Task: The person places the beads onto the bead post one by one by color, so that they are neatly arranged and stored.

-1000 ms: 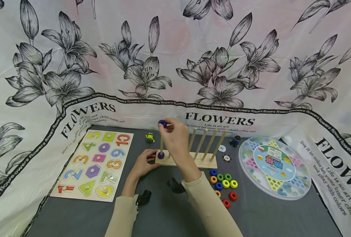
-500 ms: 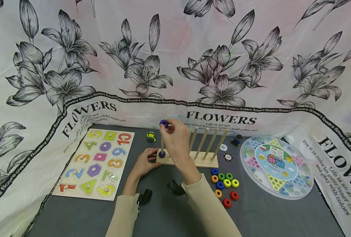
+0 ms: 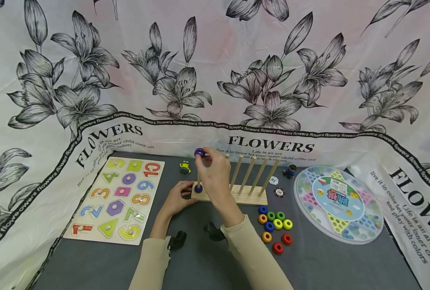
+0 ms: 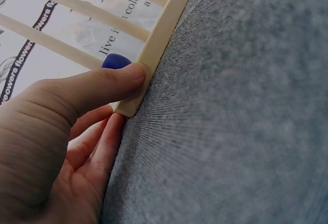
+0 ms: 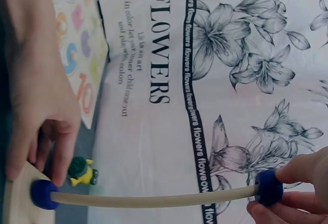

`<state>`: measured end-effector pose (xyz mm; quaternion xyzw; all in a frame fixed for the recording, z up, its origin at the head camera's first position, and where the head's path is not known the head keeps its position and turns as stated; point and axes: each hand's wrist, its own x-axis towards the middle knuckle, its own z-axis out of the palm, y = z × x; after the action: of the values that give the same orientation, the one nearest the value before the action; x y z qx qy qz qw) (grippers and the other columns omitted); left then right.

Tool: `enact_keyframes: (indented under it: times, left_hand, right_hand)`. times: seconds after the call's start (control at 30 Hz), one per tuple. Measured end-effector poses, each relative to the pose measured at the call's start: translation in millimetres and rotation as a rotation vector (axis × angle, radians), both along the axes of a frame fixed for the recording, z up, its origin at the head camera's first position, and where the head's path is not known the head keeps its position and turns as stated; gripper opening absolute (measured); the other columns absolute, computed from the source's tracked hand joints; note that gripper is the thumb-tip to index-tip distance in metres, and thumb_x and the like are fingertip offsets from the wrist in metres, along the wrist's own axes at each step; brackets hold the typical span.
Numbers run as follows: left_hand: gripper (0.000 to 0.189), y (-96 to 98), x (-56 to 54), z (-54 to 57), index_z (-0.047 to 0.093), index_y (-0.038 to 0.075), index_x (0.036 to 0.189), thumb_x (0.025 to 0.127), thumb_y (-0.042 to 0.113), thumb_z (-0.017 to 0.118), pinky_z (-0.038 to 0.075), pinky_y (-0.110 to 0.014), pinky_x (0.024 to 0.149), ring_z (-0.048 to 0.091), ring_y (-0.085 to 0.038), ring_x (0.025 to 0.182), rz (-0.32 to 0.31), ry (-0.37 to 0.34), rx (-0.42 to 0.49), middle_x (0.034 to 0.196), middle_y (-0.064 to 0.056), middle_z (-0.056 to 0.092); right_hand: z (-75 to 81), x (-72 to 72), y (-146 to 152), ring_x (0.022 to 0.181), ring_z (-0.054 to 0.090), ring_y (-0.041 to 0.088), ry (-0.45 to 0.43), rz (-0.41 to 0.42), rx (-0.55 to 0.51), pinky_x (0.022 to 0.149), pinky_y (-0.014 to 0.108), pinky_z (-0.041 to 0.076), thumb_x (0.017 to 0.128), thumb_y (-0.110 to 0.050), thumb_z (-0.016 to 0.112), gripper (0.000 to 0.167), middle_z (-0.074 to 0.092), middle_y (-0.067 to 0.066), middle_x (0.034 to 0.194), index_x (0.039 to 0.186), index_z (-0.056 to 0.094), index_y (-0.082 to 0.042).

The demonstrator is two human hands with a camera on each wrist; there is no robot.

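A wooden peg stand (image 3: 249, 197) with upright dowels lies in front of me. My left hand (image 3: 175, 199) grips its left end, thumb along the front edge and fingers at the end face in the left wrist view. My right hand (image 3: 216, 175) pinches a dark blue ring bead (image 5: 269, 187) between thumb and fingers, right at the top of the leftmost dowel (image 5: 154, 200). In the right wrist view the dowel's tip meets this bead. Another blue bead (image 5: 43, 194) sits at the foot of the same dowel. My right hand partly hides the neighbouring dowels.
Several loose coloured beads (image 3: 278, 224) lie right of the stand's front. A number puzzle board (image 3: 91, 220) is at left, a round game box (image 3: 372, 201) at right. A frog figure (image 3: 184, 167), a small figurine (image 3: 289, 172) and two chips (image 3: 279, 192) lie near the stand.
The view has shifted slightly. My right hand has dipped slightly at the leftmost dowel's top, still pinching the blue bead. My left hand keeps its grip on the stand.
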<state>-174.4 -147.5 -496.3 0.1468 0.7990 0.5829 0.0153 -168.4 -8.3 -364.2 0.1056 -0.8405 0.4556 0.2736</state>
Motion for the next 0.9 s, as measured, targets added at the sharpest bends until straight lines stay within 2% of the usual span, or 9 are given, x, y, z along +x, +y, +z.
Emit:
enact_keyframes:
  times: [0.2,0.33,0.47,0.57,0.6,0.63,0.77,0.83,0.9]
  left_hand:
    - [0.059,-3.0,-1.3,-1.1,0.050,-0.018,0.133,0.080,-0.010,0.075,0.050,-0.053,0.101,0.055,-0.048,0.114,-0.029,-0.027,0.002,0.129,-0.034,0.049]
    - [0.059,-3.7,-3.3,-5.3,0.050,-0.019,0.132,0.080,-0.010,0.076,0.052,-0.051,0.099,0.056,-0.048,0.112,-0.028,-0.007,-0.011,0.127,-0.033,0.050]
    - [0.059,-3.8,-11.0,-24.5,0.052,-0.016,0.132,0.079,-0.009,0.077,0.053,-0.049,0.098,0.057,-0.046,0.112,-0.012,0.016,-0.012,0.127,-0.030,0.051]
    - [0.061,-3.9,-18.0,-39.4,0.053,-0.011,0.135,0.080,-0.006,0.078,0.053,-0.045,0.100,0.057,-0.042,0.114,-0.003,0.000,-0.010,0.130,-0.026,0.051]
    - [0.061,-4.2,-19.0,-40.8,0.054,-0.010,0.135,0.080,-0.005,0.079,0.053,-0.044,0.100,0.057,-0.040,0.114,-0.002,-0.004,-0.014,0.130,-0.025,0.052]
    - [0.061,-4.7,-19.5,-42.1,0.054,-0.009,0.135,0.080,-0.004,0.079,0.053,-0.042,0.099,0.058,-0.040,0.114,0.001,-0.005,-0.022,0.130,-0.024,0.052]
    - [0.062,-5.4,-20.2,-43.7,0.056,-0.006,0.135,0.078,-0.003,0.081,0.054,-0.040,0.098,0.059,-0.038,0.112,0.017,-0.008,-0.035,0.130,-0.022,0.053]
    - [0.062,-5.4,-20.1,-43.7,0.056,-0.006,0.135,0.078,-0.003,0.081,0.055,-0.040,0.097,0.059,-0.037,0.111,0.022,0.004,-0.048,0.129,-0.022,0.054]
    - [0.062,-4.7,-20.2,-43.3,0.056,-0.006,0.135,0.078,-0.003,0.081,0.054,-0.039,0.098,0.059,-0.037,0.111,0.022,0.003,-0.049,0.130,-0.022,0.054]
  right_hand:
    - [-13.2,3.1,-1,0.088,0.072,0.027,0.033,0.041,-0.069,0.077,0.032,0.062,0.092,-0.004,0.067,0.025,0.070,0.019,0.104,0.115,0.069,0.006]
    - [-23.6,5.1,-2,0.090,0.072,0.030,0.022,0.070,-0.101,0.080,0.033,0.062,0.092,-0.001,0.066,0.029,0.070,0.021,0.105,0.120,0.066,0.009]
    - [-37.2,7.5,0,0.093,0.071,0.031,-0.029,0.084,-0.119,0.081,0.037,0.062,0.092,0.001,0.065,0.032,0.070,0.022,0.107,0.122,0.064,0.010]
    - [-50.4,10.1,2,0.097,0.070,0.034,-0.082,0.092,-0.112,0.082,0.042,0.061,0.091,0.005,0.062,0.035,0.068,0.024,0.112,0.125,0.062,0.009]
    - [-56.1,11.0,3,0.098,0.069,0.034,-0.103,0.097,-0.104,0.075,0.041,0.062,0.090,0.006,0.061,0.037,0.067,0.024,0.114,0.127,0.062,0.008]
    - [-61.6,11.9,3,0.101,0.068,0.035,-0.129,0.102,-0.100,0.075,0.042,0.062,0.089,0.008,0.060,0.039,0.066,0.024,0.116,0.128,0.061,0.008]
    - [-84.0,13.6,6,0.105,0.065,0.041,-0.212,0.129,-0.073,0.079,0.045,0.061,0.084,0.014,0.055,0.047,0.065,0.026,0.118,0.130,0.057,0.011]
    - [-92.3,13.6,7,0.106,0.064,0.044,-0.236,0.140,-0.070,0.088,0.049,0.058,0.083,0.015,0.054,0.048,0.065,0.028,0.118,0.130,0.056,0.012]
    - [-99.2,13.8,9,0.105,0.064,0.046,-0.251,0.144,-0.064,0.089,0.050,0.058,0.081,0.015,0.055,0.049,0.064,0.029,0.117,0.129,0.057,0.013]
